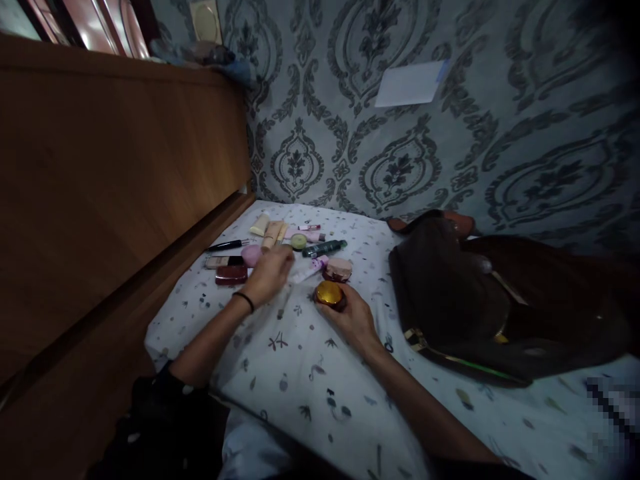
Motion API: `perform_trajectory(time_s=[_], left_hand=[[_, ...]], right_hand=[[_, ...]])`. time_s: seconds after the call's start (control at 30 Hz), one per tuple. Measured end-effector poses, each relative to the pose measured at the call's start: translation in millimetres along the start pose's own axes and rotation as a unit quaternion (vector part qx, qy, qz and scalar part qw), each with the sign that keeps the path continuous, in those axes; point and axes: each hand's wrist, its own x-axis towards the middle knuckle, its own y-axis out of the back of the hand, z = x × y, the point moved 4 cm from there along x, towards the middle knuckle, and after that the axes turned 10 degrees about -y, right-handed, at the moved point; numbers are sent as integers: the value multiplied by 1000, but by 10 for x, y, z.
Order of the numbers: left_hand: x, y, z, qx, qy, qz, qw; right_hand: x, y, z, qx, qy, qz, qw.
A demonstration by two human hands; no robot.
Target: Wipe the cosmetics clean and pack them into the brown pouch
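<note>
A round jar with a shiny gold lid (330, 293) is gripped in my right hand (354, 319), thumb and fingers around its sides. My left hand (270, 275), with a dark band at the wrist, is over the cosmetics with its fingers curled together; what they hold, if anything, is hidden. Beside it are a pink rounded item (251, 255), a dark red case (231, 275) and a bottle with a black cap (224, 263). Between my hands lies a white and purple tube (315, 267). A pinkish-lidded jar (339, 268) stands just behind the gold-lidded one.
Farther back lie a beige tube (273, 235), a green round container (299, 241), a dark green tube (324, 249) and a black pen-like item (228, 245). A dark brown bag (450, 300) takes up the right. A wooden panel (125, 153) borders the left, a patterned wall (345, 147) the back.
</note>
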Motion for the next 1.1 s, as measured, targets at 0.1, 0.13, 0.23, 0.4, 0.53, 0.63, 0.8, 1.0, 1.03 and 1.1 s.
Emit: perform_trajectory(time_s=[0.1,0.13,0.23,0.4,0.53,0.63,0.8,1.0,1.03,1.1], left_hand=[[-33,461,-215,-42,33,122,991],[-74,563,-284,-48,46,140,988],[-267,689,-409,-67,87,167,980],[-556,385,-176,-86,64,120,987],[-574,49,165,-65,-12,39,997],[-516,-96,240,-18,-41,3,999],[-285,-255,229,152,-123,-23,980],[108,-327,1033,55,-283,22,957],[169,-366,1237,39,-316,15,948],[273,-469,1621,40,-387,10,921]], right_hand=[[-24,7,-30,-25,-8,-12,1000],[-32,13,-44,-34,-9,-14,999],[-47,29,-81,-45,2,-18,999],[-44,37,-82,-26,5,-17,1000],[-74,12,-133,5,17,-25,1000],[-99,-31,-166,23,27,-14,999],[-183,100,-175,-2,26,-3,1000],[-755,1235,-624,-57,267,106,956],[-826,1487,-669,-85,284,152,943],[-866,1927,-662,-159,243,207,934]])
